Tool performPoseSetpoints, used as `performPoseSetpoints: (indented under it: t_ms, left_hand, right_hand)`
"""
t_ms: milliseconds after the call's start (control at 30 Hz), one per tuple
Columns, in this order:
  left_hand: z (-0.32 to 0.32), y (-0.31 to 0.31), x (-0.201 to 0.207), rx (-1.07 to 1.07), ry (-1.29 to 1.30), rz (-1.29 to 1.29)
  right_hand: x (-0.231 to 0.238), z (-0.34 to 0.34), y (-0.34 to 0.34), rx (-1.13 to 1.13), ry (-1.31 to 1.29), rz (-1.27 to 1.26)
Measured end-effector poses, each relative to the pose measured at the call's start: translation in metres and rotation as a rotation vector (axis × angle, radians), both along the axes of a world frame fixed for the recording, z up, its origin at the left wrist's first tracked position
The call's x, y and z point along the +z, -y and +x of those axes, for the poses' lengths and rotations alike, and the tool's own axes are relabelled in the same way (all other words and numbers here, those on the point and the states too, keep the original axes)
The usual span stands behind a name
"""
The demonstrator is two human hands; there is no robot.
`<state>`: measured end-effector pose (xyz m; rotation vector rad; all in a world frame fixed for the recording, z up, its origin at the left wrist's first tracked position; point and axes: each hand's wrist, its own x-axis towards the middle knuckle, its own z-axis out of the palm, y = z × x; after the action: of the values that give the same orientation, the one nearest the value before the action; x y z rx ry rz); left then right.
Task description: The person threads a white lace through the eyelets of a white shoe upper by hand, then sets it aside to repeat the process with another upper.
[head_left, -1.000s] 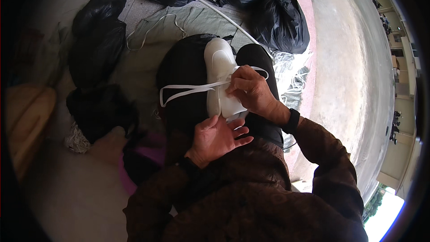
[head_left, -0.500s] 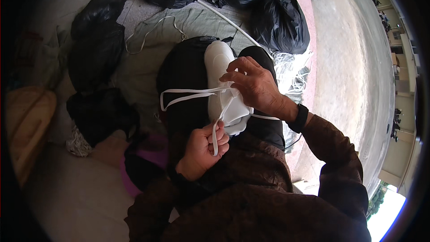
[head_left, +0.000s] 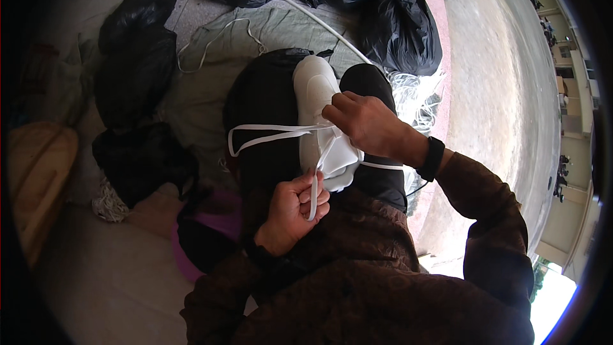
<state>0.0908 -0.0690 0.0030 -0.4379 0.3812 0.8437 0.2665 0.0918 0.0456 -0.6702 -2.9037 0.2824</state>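
A white shoe [head_left: 314, 86] lies lengthwise between my thighs, its toe pointing away from me and its opening nearest my body. My left hand [head_left: 290, 214] is closed on a flat white shoelace [head_left: 313, 195], pulling it toward me beside the heel end. Over the lacing area sits my right hand [head_left: 373, 124], fingers curled and pressed together against the shoe's upper; whatever they grip is hidden. A long lace loop [head_left: 265, 129] sticks out leftward across my black-clad thigh. Another lace end passes to the right under my right wrist.
Black plastic bags [head_left: 402, 32] stand ahead and to the left. A white pole [head_left: 325, 29] lies on a grey-green sheet [head_left: 223, 41]. At right is a heap of white laces [head_left: 415, 99]. A purple item [head_left: 185, 252] and a wooden board [head_left: 41, 179] are on the left.
My right hand's fingers have curled in and closed over the lacing, where they were more spread before. My left hand keeps its hold on the shoelace, nearly unmoved.
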Motion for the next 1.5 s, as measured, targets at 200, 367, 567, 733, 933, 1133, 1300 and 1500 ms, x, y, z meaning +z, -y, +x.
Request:
performPoseSetpoints:
  t_ms: [200,367,567,733,933,1133,1300,1500]
  left_hand:
    - [0.0,-0.002,0.003,-0.031,-0.041,0.011]
    - [-0.015,0.0,0.006,-0.067,-0.144,0.076]
    - [-0.029,-0.014,0.014,-0.058,-0.245,0.138]
    - [-0.023,-0.006,0.012,-0.077,-0.286,0.139]
    - [-0.021,-0.005,0.01,-0.078,-0.342,0.168]
    - [-0.05,-0.011,0.054,0.307,-0.281,0.654]
    - [-0.116,0.008,0.111,0.006,-0.537,1.232]
    - [-0.153,0.066,0.073,-1.221,-1.999,0.784]
  right_hand:
    - [-0.008,0.021,0.001,0.01,-0.043,0.057]
    - [-0.014,0.029,0.03,-0.107,-0.189,0.089]
    - [-0.023,0.037,0.028,-0.114,-0.21,0.019]
    - [-0.026,0.04,0.029,-0.218,-0.319,-0.048]
    - [-0.02,0.03,0.005,-0.575,-0.312,-0.639]
    - [-0.029,0.024,-0.022,-0.683,0.069,-0.553]
    - [-0.02,0.021,-0.008,-0.645,-0.22,-0.624]
    - [-0.007,-0.006,0.046,-0.473,-0.371,-0.316]
